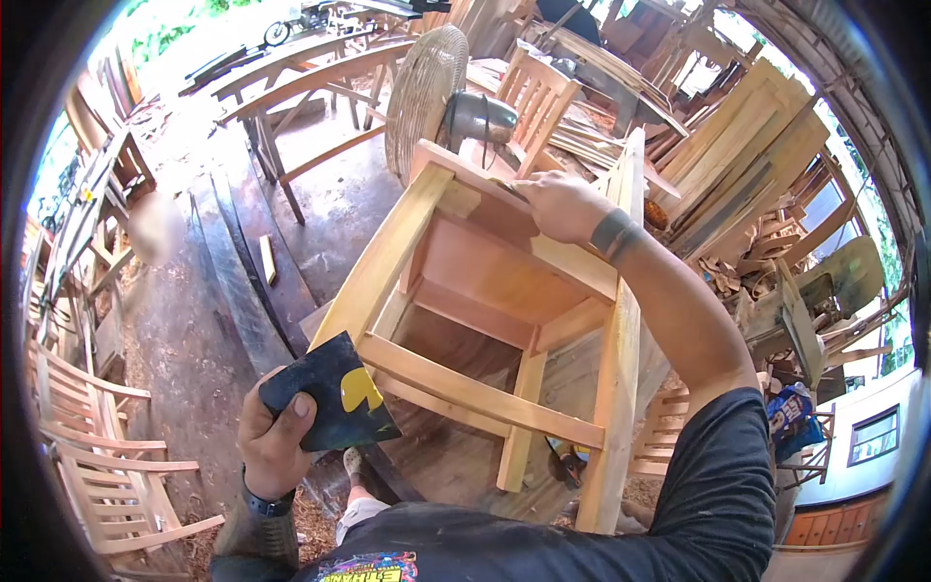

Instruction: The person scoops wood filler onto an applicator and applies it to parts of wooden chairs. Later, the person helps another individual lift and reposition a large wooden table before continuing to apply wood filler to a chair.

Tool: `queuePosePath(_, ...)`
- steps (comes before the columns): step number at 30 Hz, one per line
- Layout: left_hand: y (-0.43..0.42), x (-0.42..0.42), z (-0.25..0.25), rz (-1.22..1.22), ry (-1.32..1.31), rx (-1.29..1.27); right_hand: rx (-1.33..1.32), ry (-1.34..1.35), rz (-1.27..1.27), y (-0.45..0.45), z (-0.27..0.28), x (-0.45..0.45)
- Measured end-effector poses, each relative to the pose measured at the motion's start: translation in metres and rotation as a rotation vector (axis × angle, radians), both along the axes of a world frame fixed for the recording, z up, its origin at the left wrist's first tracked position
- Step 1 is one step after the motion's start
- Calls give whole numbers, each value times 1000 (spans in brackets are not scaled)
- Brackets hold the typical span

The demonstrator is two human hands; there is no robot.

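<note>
1. At the lower left of the frame are 2 slatted wooden chairs (126,466).
2. Left of centre, low down, my left hand (276,427) is closed on a dark square sheet (328,396) with a yellow patch, my thumb pressed flat over its near face. The sheet stands in front of a corner of the wooden frame; whether they touch, I cannot tell.
3. At upper centre-left is a round fan (425,102) with a wire grille.
4. The wooden frame (485,396) fills the middle of the picture, its legs and rails pale, a reddish panel set inside.
5. At upper centre, just right of the fan, is a slatted chair back (535,97).
6. Right of centre, above the middle, my right hand (567,207) lies on the frame's upper board, fingers bent. A thin dark edge shows at the fingertips; I cannot tell how tightly I grip it.
7. At the upper right, wide boards (742,160) lean at a slant.
8. At the right edge, below the middle, is a blue packet (790,412).
</note>
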State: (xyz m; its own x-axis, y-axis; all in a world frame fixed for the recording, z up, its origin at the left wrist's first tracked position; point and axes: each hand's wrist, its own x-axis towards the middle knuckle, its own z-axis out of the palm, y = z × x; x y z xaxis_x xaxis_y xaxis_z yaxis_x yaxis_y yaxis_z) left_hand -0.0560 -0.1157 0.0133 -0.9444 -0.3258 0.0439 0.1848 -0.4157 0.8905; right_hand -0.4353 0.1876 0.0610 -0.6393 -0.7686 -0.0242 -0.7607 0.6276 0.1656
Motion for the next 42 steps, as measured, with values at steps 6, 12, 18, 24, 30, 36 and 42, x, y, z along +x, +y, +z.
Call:
queuePosePath(6,-3,-2,3,-47,-40,-11,264,60,-142,-6,37,31)
queuePosePath(12,2,-1,9,-19,-24,-29,-427,-87,248,-12,30,-30)
queuePosePath(18,0,-2,3,-4,16,-43,-348,-159,342,-7,16,-47)
queuePosePath(24,-4,1,-5,53,-34,-70,-238,-188,269,35,23,-23)
queuePosePath(30,-6,-6,-6,155,-8,-357,-267,-239,168,72,17,3)
queuePosePath(36,-3,-5,11,74,-86,-224,-228,-234,142,109,16,15)
queuePosePath(42,9,-12,12,182,-57,-121,-326,-312,-147,129,33,29)
